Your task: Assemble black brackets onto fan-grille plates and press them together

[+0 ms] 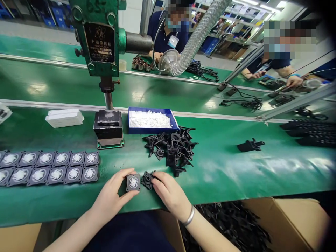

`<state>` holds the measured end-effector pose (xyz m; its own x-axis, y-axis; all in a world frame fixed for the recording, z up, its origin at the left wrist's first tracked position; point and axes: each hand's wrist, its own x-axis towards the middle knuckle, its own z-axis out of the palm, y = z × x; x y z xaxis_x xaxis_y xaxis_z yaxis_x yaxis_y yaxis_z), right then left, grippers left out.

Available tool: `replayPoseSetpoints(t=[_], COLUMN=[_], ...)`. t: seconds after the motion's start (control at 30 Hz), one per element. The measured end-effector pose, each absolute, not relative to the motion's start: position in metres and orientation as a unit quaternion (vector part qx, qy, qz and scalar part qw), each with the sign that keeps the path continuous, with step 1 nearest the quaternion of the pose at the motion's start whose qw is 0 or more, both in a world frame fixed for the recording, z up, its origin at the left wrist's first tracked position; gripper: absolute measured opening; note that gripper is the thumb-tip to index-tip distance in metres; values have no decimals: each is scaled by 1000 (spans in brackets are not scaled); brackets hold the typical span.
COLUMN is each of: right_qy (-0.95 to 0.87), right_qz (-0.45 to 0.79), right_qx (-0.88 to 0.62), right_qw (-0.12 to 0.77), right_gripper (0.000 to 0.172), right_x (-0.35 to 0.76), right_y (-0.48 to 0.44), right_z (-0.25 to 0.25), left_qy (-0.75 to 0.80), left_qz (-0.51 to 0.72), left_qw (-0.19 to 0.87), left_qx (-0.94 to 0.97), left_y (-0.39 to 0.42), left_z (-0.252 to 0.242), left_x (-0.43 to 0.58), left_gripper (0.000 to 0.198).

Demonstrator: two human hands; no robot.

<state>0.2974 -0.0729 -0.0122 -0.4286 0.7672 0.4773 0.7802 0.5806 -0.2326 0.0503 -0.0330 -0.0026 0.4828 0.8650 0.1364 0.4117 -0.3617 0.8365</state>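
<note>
While the left hand (111,197) pinches a square fan (133,182) in a closed grip low over the desk (223,168), the right hand (168,190) clamps its fingers on a black bracket (147,180) just beside it, so the pairing step seems under way, calling next for careful alignment.

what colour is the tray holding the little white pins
Blue: the tray shows best in the head view, behind the black parts pile.
</note>
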Motion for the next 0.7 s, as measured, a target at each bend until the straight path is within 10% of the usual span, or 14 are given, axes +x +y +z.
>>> replayPoseSetpoints(t=[0.4, 0.7], right_qy=[-691, -708], right_qz=[207, 245], right_qx=[-595, -542], right_qw=[354, 381], right_gripper=[43, 9], right_x=[286, 283], right_y=[-80, -54], right_z=[2, 2], left_qy=[431, 432], left_qz=[330, 326], left_qw=[453, 481], left_qx=[707, 689], left_y=[-37, -33], left_z=[-8, -2], left_x=[48, 51], left_gripper=[54, 59])
